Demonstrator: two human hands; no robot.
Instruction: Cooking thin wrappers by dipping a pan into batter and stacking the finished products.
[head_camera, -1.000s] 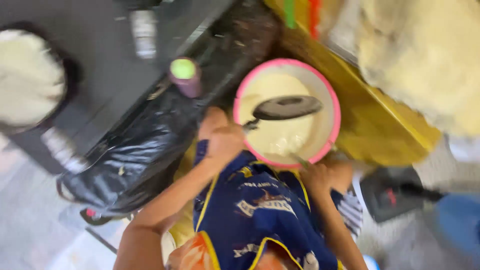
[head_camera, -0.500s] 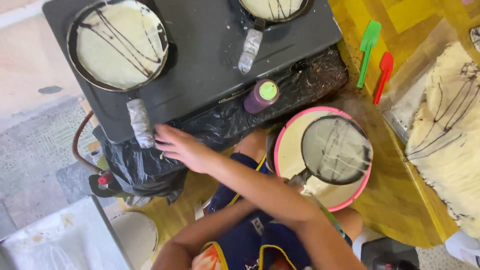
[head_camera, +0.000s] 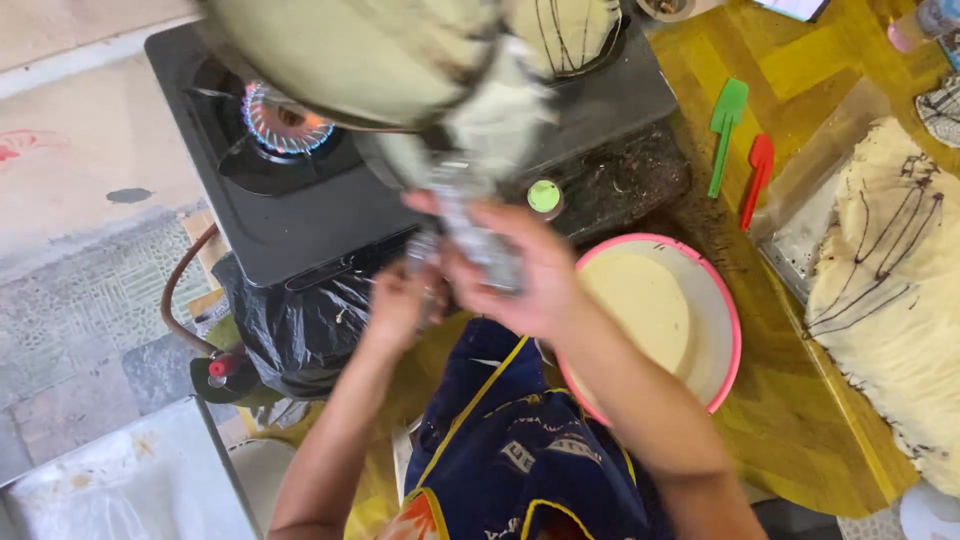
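- Two hands of mine are on one pan handle (head_camera: 470, 215), which is wrapped in crumpled foil and pale cloth.
- My right hand (head_camera: 525, 270) is closed round the lower part of that handle, fingers curled over the foil.
- My left hand (head_camera: 400, 300) sits just below and beside it, at the handle's end; it looks folded against the wrap, but blur keeps me from telling how firmly it grips.
- Held this way, the pan (head_camera: 350, 55) is lifted above the black gas stove (head_camera: 300, 215) and tilted, its pale crepe-covered face turned toward me, motion-blurred.
- Beneath the pan a burner (head_camera: 282, 120) burns with a blue and orange ring of flame.
- On the stove's far right sits a second pan (head_camera: 570, 30) with a pale crepe streaked in dark lines.
- Near my right hand a purple bottle with a green cap (head_camera: 544, 196) stands at the stove's front edge.
- Just right of my right forearm a pink-rimmed bowl (head_camera: 725, 330) of pale batter rests on the yellow wooden table (head_camera: 800, 420).
- Farther right lie a green spatula (head_camera: 727, 130) and a red spatula (head_camera: 757, 175), side by side.
- At the right edge, a stack of crepes (head_camera: 890, 290) with dark drizzle lines.
- A black plastic bag (head_camera: 300, 320) hangs below the stove's front.
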